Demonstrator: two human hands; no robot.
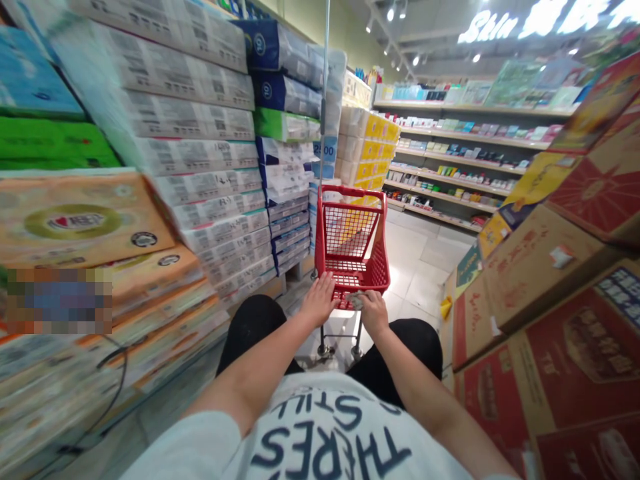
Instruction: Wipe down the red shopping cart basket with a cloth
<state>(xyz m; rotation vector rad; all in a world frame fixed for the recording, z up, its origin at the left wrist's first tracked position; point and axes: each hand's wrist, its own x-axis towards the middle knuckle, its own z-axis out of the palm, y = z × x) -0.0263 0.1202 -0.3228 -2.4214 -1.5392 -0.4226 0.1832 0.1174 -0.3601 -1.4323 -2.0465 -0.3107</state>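
Observation:
A red plastic shopping cart (380, 263) stands on the floor right in front of my knees, its handle bar at the far top. My left hand (320, 301) lies on the left part of the cart's near edge, fingers stretched out and holding nothing. With bent fingers, my right hand (375, 311) grips a crumpled greyish cloth (356, 300) against the right part of that same edge. Small wheels show under the cart between my legs.
Stacked tissue packs (200, 120) line the left side, with orange packs (80, 220) nearest. Cardboard cartons (540, 260) are piled close on the right. Tiled floor (420, 247) leads to stocked shelves (460, 147) at the back. A thin metal pole (324, 100) rises behind the cart.

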